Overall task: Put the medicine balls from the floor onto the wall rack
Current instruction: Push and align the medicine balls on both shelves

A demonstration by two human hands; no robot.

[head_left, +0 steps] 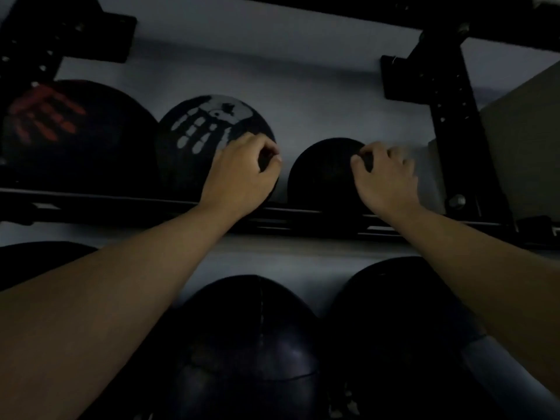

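A small black medicine ball (pixel 324 174) sits on the upper rail of the black wall rack (pixel 121 204), right of a black ball with a white handprint (pixel 197 137). My left hand (pixel 242 174) hovers in front of the white-handprint ball with its fingers loosely curled. It holds nothing, and a narrow gap separates it from the small ball. My right hand (pixel 385 177) is at the small ball's right side, fingertips curled against its upper edge without wrapping it. A larger black ball with a red handprint (pixel 75 140) rests at the far left.
Two big dark leather balls (pixel 248 344) (pixel 403 328) fill the lower shelf under my arms. A black perforated upright (pixel 448 116) stands right of the small ball, with a grey box (pixel 527 147) beyond it. The light is dim.
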